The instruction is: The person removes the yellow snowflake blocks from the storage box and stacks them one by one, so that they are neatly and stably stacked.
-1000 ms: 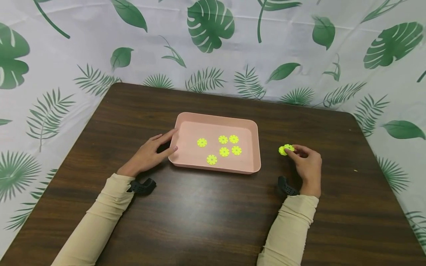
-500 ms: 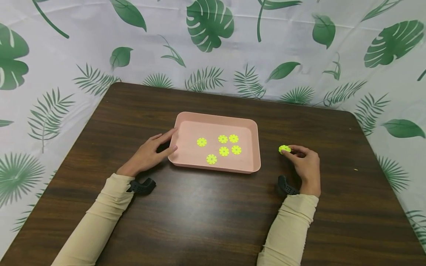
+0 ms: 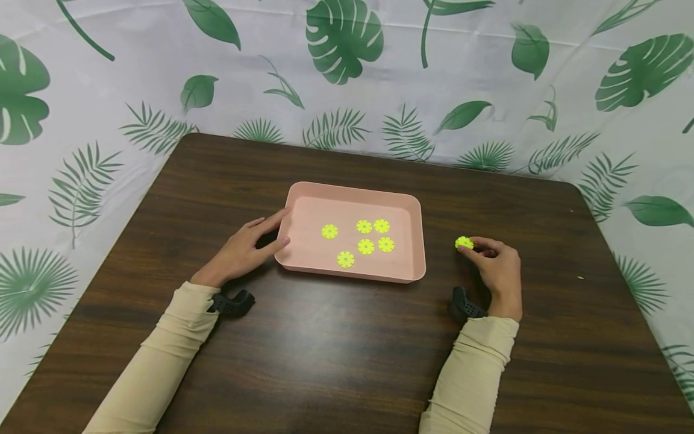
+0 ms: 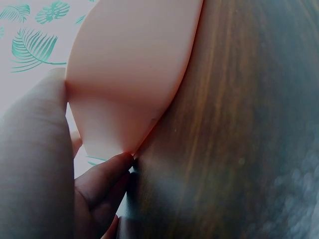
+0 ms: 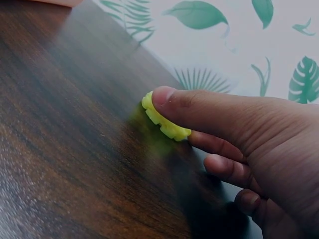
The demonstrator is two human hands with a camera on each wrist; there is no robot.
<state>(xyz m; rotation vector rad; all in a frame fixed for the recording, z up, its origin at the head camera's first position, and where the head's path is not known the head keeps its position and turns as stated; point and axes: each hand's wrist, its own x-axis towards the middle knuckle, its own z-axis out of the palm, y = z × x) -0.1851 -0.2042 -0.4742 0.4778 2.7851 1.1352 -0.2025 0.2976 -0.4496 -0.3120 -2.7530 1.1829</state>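
Note:
In the head view my left hand (image 3: 237, 254) holds the left end of the pink tray (image 3: 347, 276), thumb over its rim. The left wrist view has a finger at the bottom of the tray's outer wall (image 4: 124, 94). On the tray floor lie several flat yellow notched discs, one disc (image 3: 329, 231) apart at the left. Right of the tray, my right hand (image 3: 500, 271) pinches yellow notched discs (image 3: 463, 243) between thumb and index finger, close to the tabletop. Edge-on in the right wrist view, the discs (image 5: 167, 124) look stacked; their number cannot be told.
Both hands work over a dark wood-grain table (image 3: 325, 361). A white cloth with green leaf prints (image 3: 260, 72) hangs behind it. Each wrist wears a black band mount (image 3: 233, 303). A tiny pale speck (image 3: 580, 278) lies to the right of the right hand.
My right hand has shifted slightly left, bringing the disc in its fingers over the one that lay beside it, so the two now overlap. The left hand and tray stay put.

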